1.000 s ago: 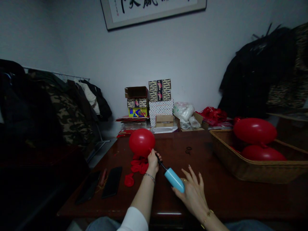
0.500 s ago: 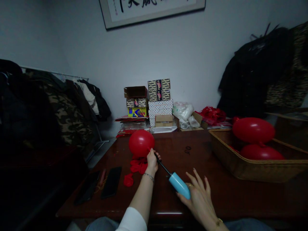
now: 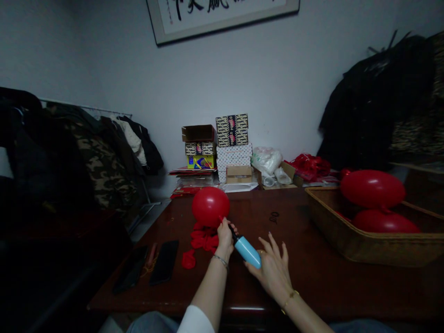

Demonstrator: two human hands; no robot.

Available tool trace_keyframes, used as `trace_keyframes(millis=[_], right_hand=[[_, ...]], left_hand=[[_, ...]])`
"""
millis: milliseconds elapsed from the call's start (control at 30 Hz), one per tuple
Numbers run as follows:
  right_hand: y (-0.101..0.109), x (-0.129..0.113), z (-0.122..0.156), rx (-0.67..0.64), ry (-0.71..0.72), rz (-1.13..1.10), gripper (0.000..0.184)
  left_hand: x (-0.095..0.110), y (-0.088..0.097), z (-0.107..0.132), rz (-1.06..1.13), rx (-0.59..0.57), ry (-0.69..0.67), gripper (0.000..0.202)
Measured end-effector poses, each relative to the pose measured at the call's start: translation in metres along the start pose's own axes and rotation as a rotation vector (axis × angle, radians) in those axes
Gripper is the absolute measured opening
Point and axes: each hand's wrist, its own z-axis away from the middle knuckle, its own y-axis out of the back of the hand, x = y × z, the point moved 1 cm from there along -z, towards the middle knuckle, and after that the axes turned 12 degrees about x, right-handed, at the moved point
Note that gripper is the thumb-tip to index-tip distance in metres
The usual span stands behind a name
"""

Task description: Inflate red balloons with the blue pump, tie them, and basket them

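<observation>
A partly inflated red balloon rests over the table just beyond my left hand. That hand is closed around the balloon's neck and the dark nozzle end of a blue hand balloon pump. The pump slants down to the right, and its dark rod is mostly hidden inside the blue barrel. At the barrel's near end, my right hand grips it between thumb and palm, its other fingers spread upward. Several flat red balloons lie under and beside the inflated one, with one loose flat balloon nearer to me.
A wicker basket with large red balloons stands on the right. Two dark phones lie at left. Small black bands lie mid-table. Stacked boxes and plastic bags line the wall.
My right hand has moved up and left, pushing the blue barrel toward my left hand, so the dark rod has slid into it. The balloon looks about the same size.
</observation>
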Motion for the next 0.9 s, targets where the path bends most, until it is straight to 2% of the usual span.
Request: trace_keyframes(millis=[233, 500, 700, 900], right_hand=[[0.006, 0.02, 0.019, 0.005, 0.025, 0.006, 0.035], [0.014, 0.053, 0.051, 0.027, 0.074, 0.011, 0.037], [0.014, 0.049, 0.053, 0.024, 0.053, 0.022, 0.035], [0.01, 0.028, 0.03, -0.011, 0.013, 0.014, 0.035]], left_hand=[[-0.001, 0.001, -0.009, 0.01, -0.01, -0.017, 0.029], [0.016, 0.001, -0.02, 0.018, 0.017, -0.05, 0.025], [0.014, 0.002, -0.016, 0.028, 0.0, -0.044, 0.029], [0.003, 0.003, -0.007, 0.033, -0.028, -0.015, 0.033]])
